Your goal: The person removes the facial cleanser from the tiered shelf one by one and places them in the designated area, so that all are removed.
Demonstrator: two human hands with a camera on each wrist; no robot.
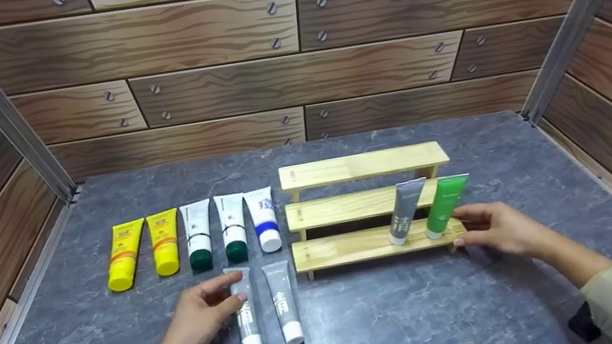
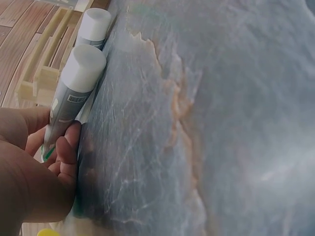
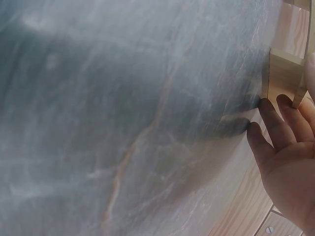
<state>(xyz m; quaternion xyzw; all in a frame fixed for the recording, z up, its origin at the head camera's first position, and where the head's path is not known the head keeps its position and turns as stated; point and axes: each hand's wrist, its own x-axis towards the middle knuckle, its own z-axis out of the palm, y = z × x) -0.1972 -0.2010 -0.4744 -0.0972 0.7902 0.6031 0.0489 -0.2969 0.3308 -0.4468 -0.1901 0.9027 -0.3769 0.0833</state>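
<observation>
My left hand (image 1: 200,315) holds a grey tube (image 1: 248,320) with a white cap, thumb and fingers on its two sides. In the left wrist view that tube's white cap (image 2: 84,66) points away from the hand. A second grey tube (image 1: 285,305) lies just to its right. At the right end of the three-step wooden rack (image 1: 348,249), my right hand (image 1: 500,231) grips the lowest step, with the fingers partly hidden behind it. On that step a grey tube (image 1: 407,211) and a green tube (image 1: 447,205) stand caps down, leaning back.
Left of the rack lies a row of tubes: two yellow tubes (image 1: 125,253) (image 1: 165,241), two white tubes with dark green caps (image 1: 197,233) (image 1: 233,225), and a white tube with a blue band (image 1: 263,218). Wood-patterned panels (image 1: 292,80) enclose the grey marbled table (image 1: 378,331).
</observation>
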